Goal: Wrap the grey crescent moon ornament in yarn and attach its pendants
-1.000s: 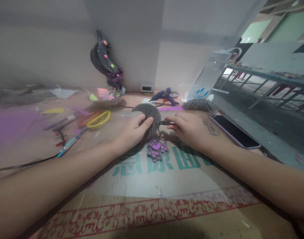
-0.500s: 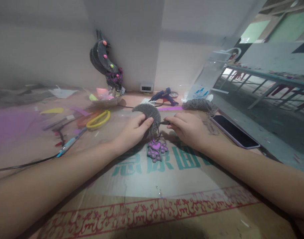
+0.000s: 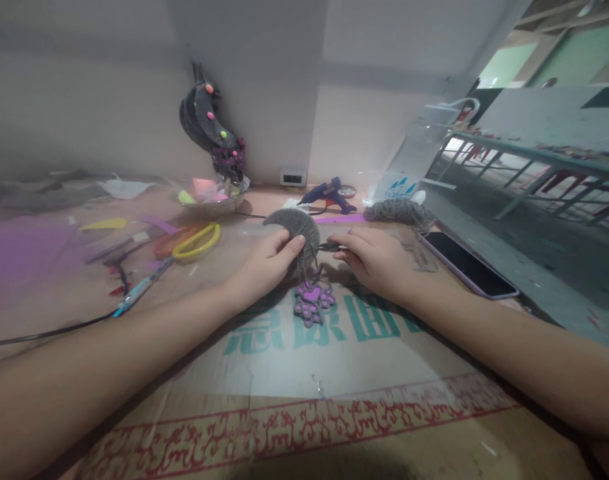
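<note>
My left hand [image 3: 273,260] is closed on a grey, yarn-wrapped crescent moon [image 3: 304,227], with the thumb across its face. From the crescent's lower end, yarn strands run to purple-and-grey paw-shaped charms [image 3: 312,301] lying on the cardboard. Just right of the crescent, my right hand [image 3: 369,257] pinches a small dark tool [image 3: 328,247] with a narrow tip pointing left at the moon's edge. Most of this tool is hidden in the fingers, so its kind is unclear.
Behind the hands lie a blue glue gun [image 3: 329,195], a small digital clock [image 3: 293,177] and a grey yarn bundle [image 3: 399,210]. Yellow-handled scissors [image 3: 197,241] and a bowl [image 3: 209,205] are left. A phone [image 3: 468,263] lies right. A decorated dark crescent [image 3: 204,113] leans on the wall.
The crescent and both hands stay nearly in place. At the dark tool's tip, the end looks slightly wider than before, and a little more of it shows.
</note>
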{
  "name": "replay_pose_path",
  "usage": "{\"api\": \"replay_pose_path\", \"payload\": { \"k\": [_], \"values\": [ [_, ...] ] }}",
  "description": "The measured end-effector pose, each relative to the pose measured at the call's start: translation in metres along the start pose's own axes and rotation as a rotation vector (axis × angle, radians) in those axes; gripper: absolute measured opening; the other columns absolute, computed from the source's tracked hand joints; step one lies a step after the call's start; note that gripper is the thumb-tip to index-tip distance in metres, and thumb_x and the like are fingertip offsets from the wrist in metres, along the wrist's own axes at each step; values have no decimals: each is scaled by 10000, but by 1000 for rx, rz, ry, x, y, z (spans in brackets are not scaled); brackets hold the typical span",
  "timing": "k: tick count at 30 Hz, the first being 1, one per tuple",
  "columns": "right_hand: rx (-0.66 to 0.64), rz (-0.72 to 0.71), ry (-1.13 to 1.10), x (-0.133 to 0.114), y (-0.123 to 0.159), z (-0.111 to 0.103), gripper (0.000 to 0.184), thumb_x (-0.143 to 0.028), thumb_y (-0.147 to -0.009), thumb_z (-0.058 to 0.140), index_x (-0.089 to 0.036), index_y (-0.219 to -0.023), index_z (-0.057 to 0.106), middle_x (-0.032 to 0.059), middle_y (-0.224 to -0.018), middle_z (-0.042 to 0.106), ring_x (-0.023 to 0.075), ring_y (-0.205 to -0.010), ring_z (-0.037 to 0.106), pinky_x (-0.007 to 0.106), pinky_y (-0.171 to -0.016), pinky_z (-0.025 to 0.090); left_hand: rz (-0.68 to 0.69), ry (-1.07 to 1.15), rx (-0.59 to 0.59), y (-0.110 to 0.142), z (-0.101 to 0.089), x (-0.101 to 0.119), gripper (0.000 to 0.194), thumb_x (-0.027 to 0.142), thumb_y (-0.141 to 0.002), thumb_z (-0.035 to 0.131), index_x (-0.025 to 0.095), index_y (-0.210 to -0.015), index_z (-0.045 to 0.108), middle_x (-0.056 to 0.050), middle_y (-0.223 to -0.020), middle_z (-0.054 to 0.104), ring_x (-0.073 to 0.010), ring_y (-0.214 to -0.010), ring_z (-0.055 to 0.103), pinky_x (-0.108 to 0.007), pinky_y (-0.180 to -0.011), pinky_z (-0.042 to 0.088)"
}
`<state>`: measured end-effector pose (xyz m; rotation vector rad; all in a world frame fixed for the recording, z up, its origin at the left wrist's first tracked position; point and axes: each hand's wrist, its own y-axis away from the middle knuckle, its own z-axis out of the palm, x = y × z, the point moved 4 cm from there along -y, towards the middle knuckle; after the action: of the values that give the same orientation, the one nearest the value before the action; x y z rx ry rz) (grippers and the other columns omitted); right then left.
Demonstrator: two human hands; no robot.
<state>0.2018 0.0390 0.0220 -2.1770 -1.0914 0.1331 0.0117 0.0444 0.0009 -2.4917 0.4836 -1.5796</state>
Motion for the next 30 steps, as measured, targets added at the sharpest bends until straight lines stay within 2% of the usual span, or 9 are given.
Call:
{"api": "replay_pose_path", "payload": {
  "k": [10, 22, 30],
  "values": [
    [-5, -20, -5, -5, 0, -2, 326, -309, -1002, 429, -118, -1087, 679, 84, -774, 652, 190, -695, 540, 303, -631, 375, 15, -12, -53, 1, 2, 0, 298, 416, -924, 450, 212, -710, 412, 16, -697, 435, -152, -661, 422, -280, -580, 358],
    [57, -68, 70, -9, -1, -3, 307, -260, -990, 435, -127, -1018, 710, 71, -741, 658, 185, -642, 516, 301, -596, 323, 43, -36, -82, 2, 2, 2, 321, 427, -922, 446, 212, -690, 386, 24, -689, 385, -151, -660, 397, -286, -588, 341],
    [24, -50, 59, -6, 1, 1, 286, -276, -987, 451, -155, -1025, 708, 63, -741, 659, 173, -647, 521, 298, -597, 326, 45, -57, -79, 2, 2, 2, 336, 422, -922, 449, 213, -672, 361, 29, -680, 359, -144, -642, 374, -286, -581, 316]
  ]
}}
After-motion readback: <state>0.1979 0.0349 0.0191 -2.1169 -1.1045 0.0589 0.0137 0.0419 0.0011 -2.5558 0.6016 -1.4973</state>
